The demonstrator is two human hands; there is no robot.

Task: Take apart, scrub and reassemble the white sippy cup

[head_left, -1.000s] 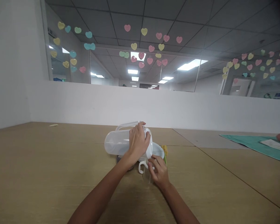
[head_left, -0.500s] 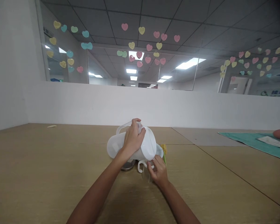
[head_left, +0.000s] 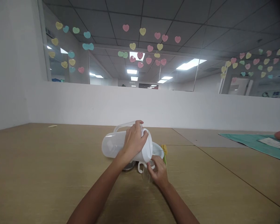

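A white translucent pitcher lies tipped nearly on its side, its lidded end pointing right. My left hand is closed around it near the lid, with the clear handle on top. Just below the lid, my right hand pinches a white piece with a curled, hook-like handle. That piece sits at the top of a clear cup, which is hard to make out. Whether liquid is flowing cannot be seen. My fingers hide part of the white piece.
Behind the right hand is a pale bowl or dish, beside a yellow-headed item with a green handle. A dark round metal object is partly under the pitcher. A teal cloth lies at right; the white wall bounds the table.
The pitcher has shifted slightly left, and its lidded end has drawn back, showing more of the pale dish. My right hand and the white piece stay nearly still.
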